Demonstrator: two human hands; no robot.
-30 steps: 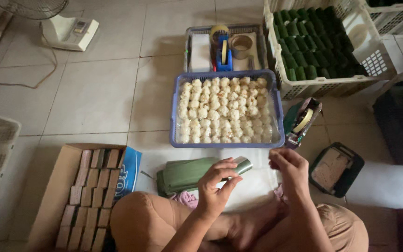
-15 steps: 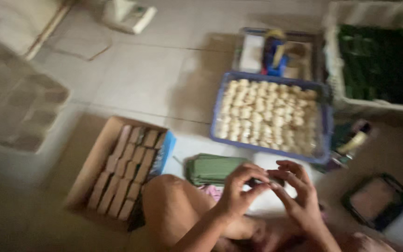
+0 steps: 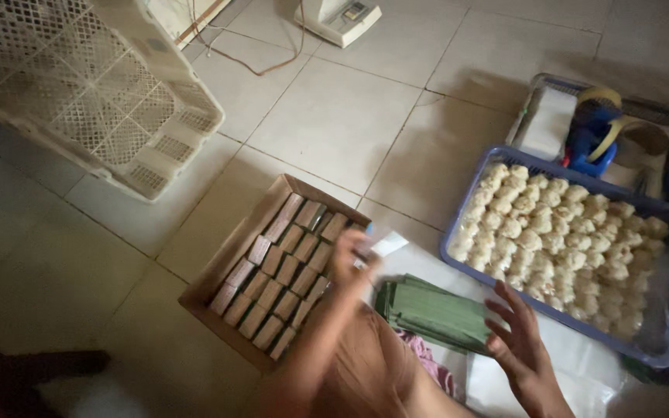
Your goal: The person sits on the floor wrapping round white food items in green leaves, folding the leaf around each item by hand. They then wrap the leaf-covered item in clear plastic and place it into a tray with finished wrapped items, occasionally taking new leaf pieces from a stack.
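Where the left hand (image 3: 352, 255) pinches a wrapped piece over the cardboard box (image 3: 218, 271), right hand (image 3: 516, 340) spread above green leaves (image 3: 435, 313).

Green leaf stack (image 3: 439, 313), blue tray (image 3: 663, 352) – white lattice crate (image 3: 110, 101)

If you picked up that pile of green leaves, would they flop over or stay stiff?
Probably floppy: the green leaf strips look thin and flat, stacked in loose layers beside the right hand. Likely light too, since each sheet seems very thin. The top ones might slide off, because nothing visible ties the stack.
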